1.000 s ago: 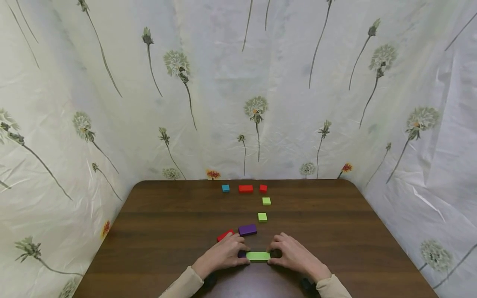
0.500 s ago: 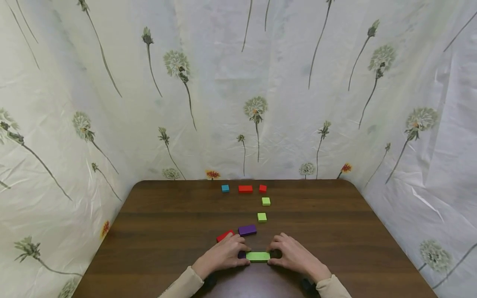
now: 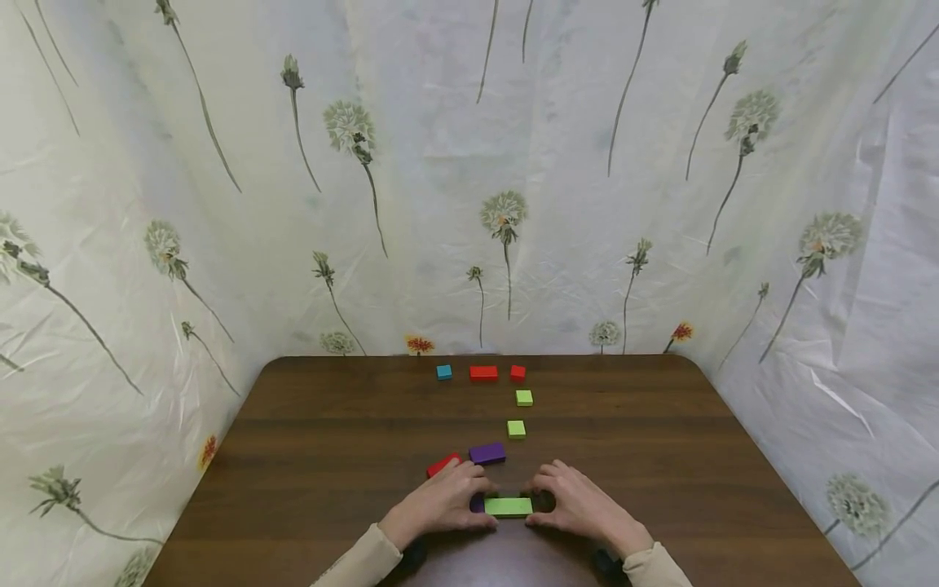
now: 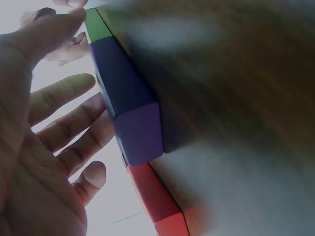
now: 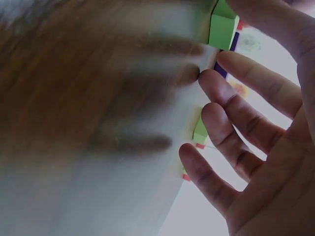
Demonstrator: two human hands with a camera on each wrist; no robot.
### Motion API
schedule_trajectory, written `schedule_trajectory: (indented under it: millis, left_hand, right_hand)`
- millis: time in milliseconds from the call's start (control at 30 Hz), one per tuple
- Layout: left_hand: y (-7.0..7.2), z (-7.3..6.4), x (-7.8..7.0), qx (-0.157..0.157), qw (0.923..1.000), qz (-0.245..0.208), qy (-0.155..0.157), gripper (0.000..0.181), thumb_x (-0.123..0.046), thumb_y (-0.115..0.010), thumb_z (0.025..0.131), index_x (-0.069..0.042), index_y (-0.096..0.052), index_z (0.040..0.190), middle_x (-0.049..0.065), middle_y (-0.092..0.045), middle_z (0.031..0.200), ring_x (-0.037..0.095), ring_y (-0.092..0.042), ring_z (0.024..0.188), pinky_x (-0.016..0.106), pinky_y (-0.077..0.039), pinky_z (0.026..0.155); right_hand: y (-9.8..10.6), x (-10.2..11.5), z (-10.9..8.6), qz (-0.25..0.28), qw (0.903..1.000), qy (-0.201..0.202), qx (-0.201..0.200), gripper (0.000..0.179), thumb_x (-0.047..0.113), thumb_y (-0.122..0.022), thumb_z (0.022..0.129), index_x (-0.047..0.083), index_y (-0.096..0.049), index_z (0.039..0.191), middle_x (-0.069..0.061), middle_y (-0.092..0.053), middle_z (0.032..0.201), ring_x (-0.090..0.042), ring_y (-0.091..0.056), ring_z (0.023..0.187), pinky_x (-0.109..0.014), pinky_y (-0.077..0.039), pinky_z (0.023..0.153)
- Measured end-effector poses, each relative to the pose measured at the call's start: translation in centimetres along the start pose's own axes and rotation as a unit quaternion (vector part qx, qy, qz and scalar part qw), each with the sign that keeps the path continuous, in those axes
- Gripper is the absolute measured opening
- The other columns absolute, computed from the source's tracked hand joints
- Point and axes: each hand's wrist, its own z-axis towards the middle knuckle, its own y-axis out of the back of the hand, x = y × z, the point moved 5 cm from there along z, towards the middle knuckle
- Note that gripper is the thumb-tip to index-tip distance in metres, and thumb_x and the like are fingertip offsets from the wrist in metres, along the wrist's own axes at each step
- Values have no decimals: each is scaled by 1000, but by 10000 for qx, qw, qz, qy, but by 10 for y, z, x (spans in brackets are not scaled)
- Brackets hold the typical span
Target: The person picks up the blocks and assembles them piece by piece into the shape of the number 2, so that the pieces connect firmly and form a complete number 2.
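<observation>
A long green block [image 3: 508, 508] lies near the front of the table, between my two hands. End to end with it, on the left, is a dark purple block [image 4: 125, 83], mostly covered by my left hand [image 3: 446, 499] in the head view. My left thumb and fingers are parted around the purple block without gripping it. My right hand [image 3: 583, 503] is at the green block's right end, its fingers [image 5: 246, 118] spread and loosely extended. A red block [image 3: 443, 465] shows just beyond my left fingers, and another purple block [image 3: 487, 454] lies behind the green one.
Two small light green blocks [image 3: 517, 429] lie farther back on the brown table [image 3: 330, 456]. Along the far edge are a blue block [image 3: 443, 372], a longer red block [image 3: 483, 373] and a small red block [image 3: 517, 373]. A flowered curtain [image 3: 433, 244] surrounds the table.
The thumbs and fingers of both hands, which pinched at the ends of the green block, have spread slightly away from it. The blocks stay where they were.
</observation>
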Motion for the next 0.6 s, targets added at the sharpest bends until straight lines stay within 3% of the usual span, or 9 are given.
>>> schedule_trajectory:
  millis: [333,600]
  left_hand:
    - [8,0,3,-219,9997,38,-67,52,-59,-65,83,-20,-69,117,-8,-64,104,5,-55,95,23,-39,83]
    - [12,1,4,-103,9998,140,40,54,-62,-62,84,-21,-68,118,-9,-63,106,7,-55,96,25,-42,86]
  right_hand:
    - [10,-10,1,218,9994,-278,9,51,64,-71,74,28,-69,110,13,-62,100,-7,-54,93,-33,-48,78]
    - [18,-15,2,90,9993,-319,-155,54,62,-71,76,24,-69,114,10,-64,101,-7,-54,93,-35,-50,78]
